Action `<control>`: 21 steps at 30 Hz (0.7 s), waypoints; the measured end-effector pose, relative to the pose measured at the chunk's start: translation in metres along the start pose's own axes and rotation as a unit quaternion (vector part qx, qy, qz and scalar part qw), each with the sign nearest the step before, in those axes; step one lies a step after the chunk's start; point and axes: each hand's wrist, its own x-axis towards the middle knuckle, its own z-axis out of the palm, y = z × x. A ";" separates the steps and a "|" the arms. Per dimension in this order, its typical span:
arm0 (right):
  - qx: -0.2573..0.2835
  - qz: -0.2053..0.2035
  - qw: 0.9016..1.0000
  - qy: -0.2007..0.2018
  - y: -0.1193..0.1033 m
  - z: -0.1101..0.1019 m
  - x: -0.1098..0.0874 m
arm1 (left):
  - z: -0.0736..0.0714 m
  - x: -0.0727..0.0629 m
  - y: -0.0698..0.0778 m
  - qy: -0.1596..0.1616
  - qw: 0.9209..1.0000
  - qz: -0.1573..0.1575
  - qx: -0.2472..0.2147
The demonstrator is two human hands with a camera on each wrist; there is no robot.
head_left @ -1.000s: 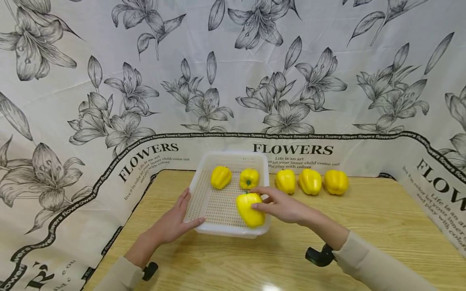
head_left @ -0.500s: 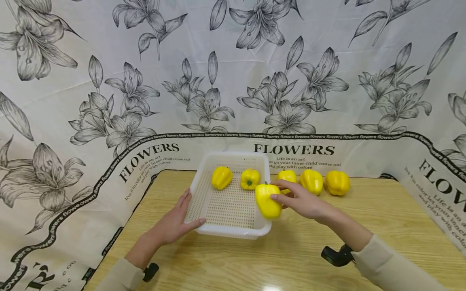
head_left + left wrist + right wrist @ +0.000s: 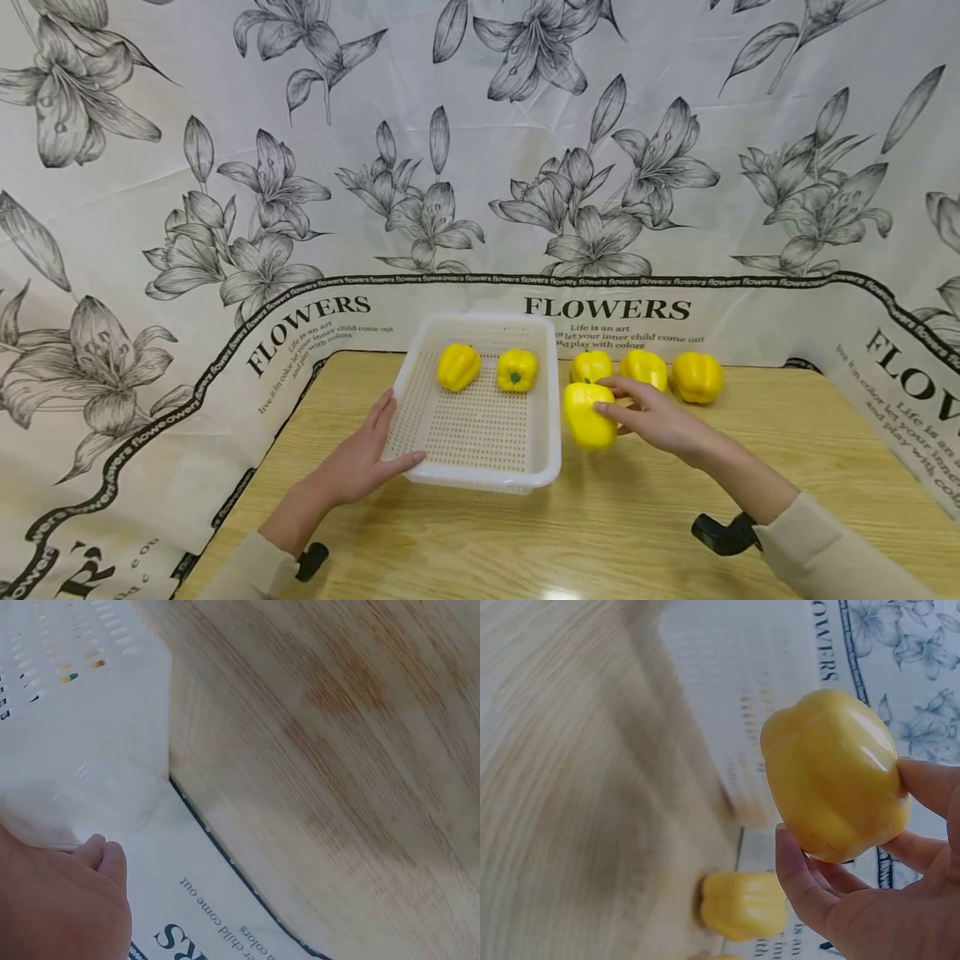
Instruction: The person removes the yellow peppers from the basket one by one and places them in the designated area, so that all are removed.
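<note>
A yellow bell pepper [image 3: 589, 415] is in my right hand [image 3: 656, 418], gripped between thumb and fingers just right of the white plastic basket [image 3: 480, 478]. In the right wrist view the held bell pepper [image 3: 836, 776] appears raised off the table. My left hand [image 3: 352, 462] grips the basket's left side, thumb over the front rim and fingers along the outer wall. Inside the basket lie two yellow bell peppers, one on the left [image 3: 458, 367] and one on the right [image 3: 517, 370], apart from each other.
On the wooden table [image 3: 637, 517], three more yellow bell peppers stand in a row along the back: one behind the held pepper [image 3: 592, 365], one partly behind my hand [image 3: 645, 367], one farther right [image 3: 697, 377]. A flower-printed cloth [image 3: 465, 208] hangs behind and at the sides.
My right hand has carried the bell pepper from over the basket's front right corner out past its right side. The left hand and basket have stayed nearly still.
</note>
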 end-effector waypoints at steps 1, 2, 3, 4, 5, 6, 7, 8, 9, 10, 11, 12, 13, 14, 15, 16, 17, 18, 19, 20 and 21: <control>0.000 0.004 1.000 0.003 0.004 0.000 0.001 | 0.000 0.000 0.000 0.000 1.000 -0.001 0.000; 0.000 0.006 1.000 0.005 0.008 0.000 0.002 | 0.000 0.000 0.000 0.002 1.000 -0.001 0.000; 0.002 0.010 1.000 0.008 0.012 0.001 0.003 | 0.000 0.000 0.000 0.002 1.000 -0.001 0.000; 0.004 0.013 1.000 0.009 0.017 0.001 0.004 | 0.000 0.000 0.000 0.002 1.000 -0.001 0.000; 0.006 0.017 1.000 0.012 0.021 0.001 0.005 | 0.000 0.000 0.000 0.002 1.000 -0.001 0.001; 0.008 0.018 1.000 0.012 0.026 0.002 0.006 | 0.000 0.000 -0.001 0.002 1.000 -0.001 0.003; 0.009 0.020 1.000 0.012 0.030 0.002 0.007 | 0.000 0.000 -0.001 0.001 1.000 -0.001 0.003; 0.011 0.021 1.000 0.012 0.034 0.003 0.008 | 0.000 0.000 -0.001 0.001 1.000 -0.002 0.003; 0.014 0.024 1.000 0.013 0.038 0.003 0.009 | 0.001 0.000 -0.001 0.002 1.000 -0.001 0.003; 0.016 0.027 0.999 0.013 0.042 0.004 0.010 | 0.001 0.000 -0.001 0.002 1.000 -0.001 0.003; 0.016 0.029 0.999 0.013 0.046 0.004 0.011 | 0.001 0.000 -0.002 0.003 1.000 -0.001 0.003; 0.016 0.032 0.999 0.012 0.049 0.004 0.012 | 0.001 0.000 -0.002 0.003 1.000 -0.001 0.003; 0.017 0.035 0.999 0.012 0.052 0.004 0.012 | 0.001 0.000 -0.002 0.004 1.000 -0.001 0.002; 0.017 0.039 0.999 0.013 0.055 0.005 0.013 | 0.001 0.000 -0.002 0.005 1.000 0.000 0.002; 0.018 0.043 0.999 0.013 0.057 0.006 0.013 | 0.001 0.000 -0.002 0.005 1.000 0.001 0.002; 0.019 0.045 0.999 0.012 0.059 0.006 0.013 | 0.001 0.000 -0.002 0.006 1.000 0.001 0.002; 0.020 0.047 0.999 0.011 0.061 0.007 0.012 | 0.001 0.000 -0.002 0.006 1.000 0.002 0.002; 0.021 0.049 0.999 0.011 0.062 0.008 0.012 | 0.001 0.000 -0.002 0.007 1.000 0.003 0.003; 0.021 0.050 0.998 0.011 0.064 0.008 0.012 | 0.001 0.000 -0.002 0.006 1.000 0.004 0.003; 0.021 0.049 0.999 0.008 0.065 0.008 0.013 | 0.001 0.000 -0.002 0.006 1.000 0.004 0.003; 0.022 0.051 0.998 0.007 0.067 0.008 0.013 | 0.001 0.000 -0.002 0.005 1.000 0.003 0.004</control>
